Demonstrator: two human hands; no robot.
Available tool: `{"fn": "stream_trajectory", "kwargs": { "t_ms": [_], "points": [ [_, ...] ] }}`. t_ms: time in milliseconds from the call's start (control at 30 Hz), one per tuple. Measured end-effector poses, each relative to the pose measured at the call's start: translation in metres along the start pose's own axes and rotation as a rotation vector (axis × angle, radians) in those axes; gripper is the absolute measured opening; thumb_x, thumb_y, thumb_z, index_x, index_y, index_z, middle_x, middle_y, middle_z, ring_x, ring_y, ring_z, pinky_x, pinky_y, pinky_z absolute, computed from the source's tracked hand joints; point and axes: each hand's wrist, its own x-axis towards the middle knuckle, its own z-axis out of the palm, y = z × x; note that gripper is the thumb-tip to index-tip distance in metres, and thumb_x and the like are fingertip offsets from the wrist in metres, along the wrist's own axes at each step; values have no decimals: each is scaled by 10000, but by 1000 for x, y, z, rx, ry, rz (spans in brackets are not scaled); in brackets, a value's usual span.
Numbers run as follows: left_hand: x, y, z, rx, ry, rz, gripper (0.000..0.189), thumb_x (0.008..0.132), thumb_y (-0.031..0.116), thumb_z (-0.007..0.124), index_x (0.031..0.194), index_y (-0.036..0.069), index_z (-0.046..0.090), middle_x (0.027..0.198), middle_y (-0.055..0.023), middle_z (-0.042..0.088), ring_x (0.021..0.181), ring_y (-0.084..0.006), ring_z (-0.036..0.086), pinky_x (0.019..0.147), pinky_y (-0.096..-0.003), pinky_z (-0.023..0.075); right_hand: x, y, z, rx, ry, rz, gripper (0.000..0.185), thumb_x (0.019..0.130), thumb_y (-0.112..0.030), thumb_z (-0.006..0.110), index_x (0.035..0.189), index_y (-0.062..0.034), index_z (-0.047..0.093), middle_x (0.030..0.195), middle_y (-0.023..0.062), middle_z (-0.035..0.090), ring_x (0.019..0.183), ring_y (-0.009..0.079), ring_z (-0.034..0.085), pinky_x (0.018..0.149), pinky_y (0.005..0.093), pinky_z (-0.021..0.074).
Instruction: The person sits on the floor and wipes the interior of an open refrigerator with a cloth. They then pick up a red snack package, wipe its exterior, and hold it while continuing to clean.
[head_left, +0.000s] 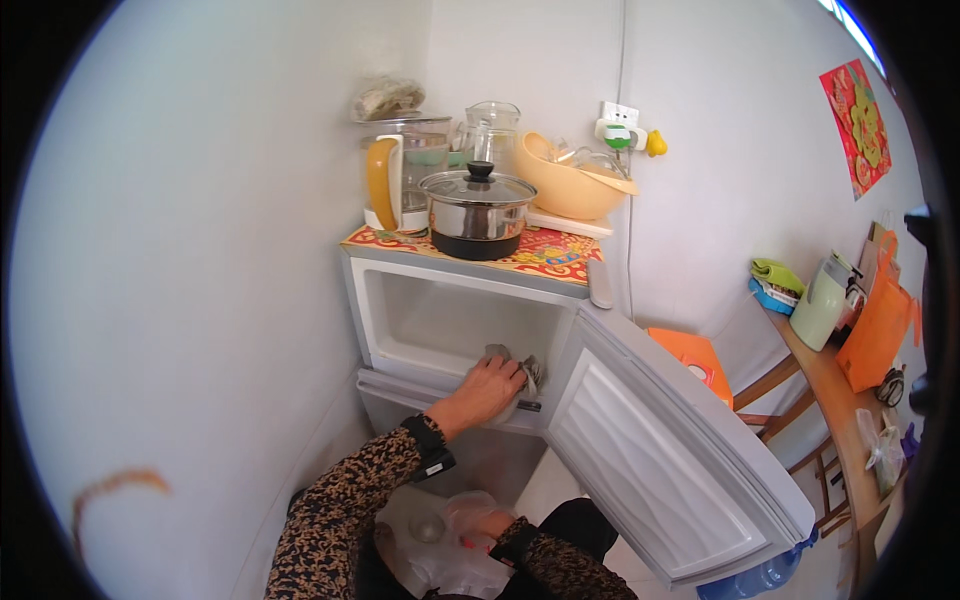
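My left hand (484, 390) is at the right part of the lower front edge of an open freezer compartment (457, 307), its fingers closed on a crumpled grey cloth (532, 375). Low in the view, in front of the fridge, my right hand (493, 523) grips a thin translucent plastic bag (471, 510); the bag partly hides its fingers. Beside that bag lie a small round clear item (426, 527) and more white plastic (457, 570). The freezer door (660, 465) stands swung out to the right, its ribbed inner side showing.
On the fridge top stand a lidded steel pot (478, 214), a yellow-handled clear pitcher (384, 184), a glass jug (491, 127) and a yellow basket (574, 184) of glassware. A wall borders the left. To the right are a wooden table (832, 397) and a blue water bottle (765, 577).
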Motion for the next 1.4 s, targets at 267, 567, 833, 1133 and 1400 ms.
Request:
{"fn": "stream_trajectory", "kwargs": {
  "t_ms": [267,567,833,1133,1400],
  "points": [
    [-91,-28,-37,-404,14,-492,231,982,193,594,1164,54,625,1099,-104,680,1018,-293,663,862,-419,550,-33,-59,-104,428,581,219,456,975,-311,646,1329,-31,585,1160,219,693,1053,364,681,902,468,544],
    [-132,32,-52,-2326,531,-1018,441,1086,360,469,1396,60,559,1280,-66,661,1123,-192,655,1006,-355,515,-7,-137,-156,406,1028,194,933,880,-325,799,1579,-11,268,1593,306,318,1434,416,431,1104,473,444],
    [-100,29,-87,-2245,237,-863,715,1061,580,439,1538,47,420,1498,-87,532,1397,-183,470,1165,-335,362,15,-131,-175,570,1409,190,719,866,-141,756,1493,2,434,1457,285,499,1305,346,558,1085,402,445],
    [-137,-63,-51,-1012,596,-1096,468,1036,255,549,1428,0,527,1516,-191,487,1396,-312,452,1160,-391,355,20,-22,-215,-620,1216,688,579,838,-190,722,1373,-19,578,1169,243,664,1109,366,649,964,436,517],
    [-145,-69,-34,-917,557,-1081,640,956,115,593,1536,-32,365,1629,-277,276,1491,-422,304,1224,-448,268,74,53,-226,-153,669,613,560,917,-291,634,1410,-40,544,1338,261,602,1254,379,586,1043,435,480]
  ]
}}
